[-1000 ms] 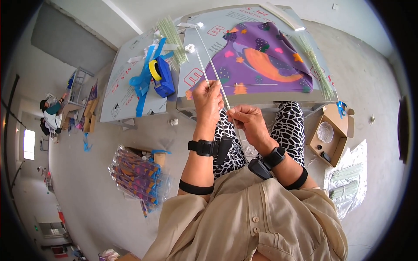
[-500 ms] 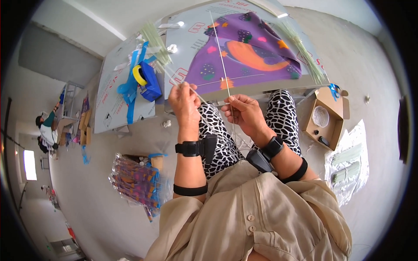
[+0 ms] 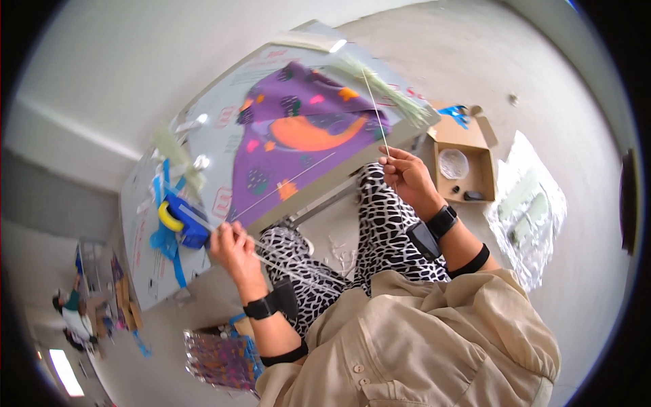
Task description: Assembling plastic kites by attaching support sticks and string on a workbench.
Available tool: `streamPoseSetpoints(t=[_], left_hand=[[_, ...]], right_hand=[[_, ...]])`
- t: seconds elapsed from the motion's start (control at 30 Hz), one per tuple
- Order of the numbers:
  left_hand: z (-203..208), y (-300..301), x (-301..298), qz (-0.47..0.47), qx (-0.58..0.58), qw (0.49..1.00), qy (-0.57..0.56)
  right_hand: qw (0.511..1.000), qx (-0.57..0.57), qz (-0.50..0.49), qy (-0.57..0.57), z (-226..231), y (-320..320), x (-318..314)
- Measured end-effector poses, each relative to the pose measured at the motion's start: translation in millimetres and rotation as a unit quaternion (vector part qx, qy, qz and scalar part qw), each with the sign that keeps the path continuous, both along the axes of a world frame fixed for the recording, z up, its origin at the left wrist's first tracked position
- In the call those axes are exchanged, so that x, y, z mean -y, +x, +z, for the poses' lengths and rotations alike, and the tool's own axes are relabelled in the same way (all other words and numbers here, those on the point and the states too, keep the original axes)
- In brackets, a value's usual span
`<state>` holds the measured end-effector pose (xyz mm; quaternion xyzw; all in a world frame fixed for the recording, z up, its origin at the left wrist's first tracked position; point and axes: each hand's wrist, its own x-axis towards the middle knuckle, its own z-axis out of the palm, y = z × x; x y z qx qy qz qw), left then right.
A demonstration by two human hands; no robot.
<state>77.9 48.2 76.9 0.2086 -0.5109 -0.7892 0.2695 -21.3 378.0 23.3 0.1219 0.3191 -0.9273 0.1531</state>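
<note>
My left hand (image 3: 234, 249), near the table's front edge, is closed on several thin white rods that trail back over my patterned trousers (image 3: 380, 227). Just beyond it sits a blue tape dispenser (image 3: 193, 229) with a yellow core. To the right, my right hand (image 3: 409, 178) pinches one thin white rod (image 3: 374, 108) between thumb and fingers. This rod points up and away, past the right edge of a purple cloth (image 3: 308, 166) with orange and dark prints. The cloth lies spread on the table, and another thin pale rod (image 3: 298, 174) lies across its near part.
The table (image 3: 217, 129) carries bundles of pale rods (image 3: 386, 91) at its far right and left (image 3: 178, 157). Blue tape strips (image 3: 161, 241) lie at the left. On the floor are an open cardboard box (image 3: 475, 169), plastic-wrapped rods (image 3: 532, 210) and a packet of printed cloths (image 3: 220, 359). Another person (image 3: 74, 315) is far left.
My hands have moved apart: the left towards the tape dispenser with its rods, the right further right with its single rod. The whole view has turned, so the table appears tilted.
</note>
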Motion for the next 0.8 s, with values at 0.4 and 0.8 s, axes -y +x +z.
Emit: streamPoseSetpoints(t=[0.4,0.8], left_hand=[[-10.2,-37.2,-3.8,-0.132,0.025,0.991,-0.023],[5.8,-66.8,-65.3,-0.15,0.044,0.983,-0.099]], right_hand=[[0.933,0.213,-0.279,0.076,-111.2,98.0,-150.7],[0.789,0.332,-0.492,0.157,-231.2,183.9,-280.2]])
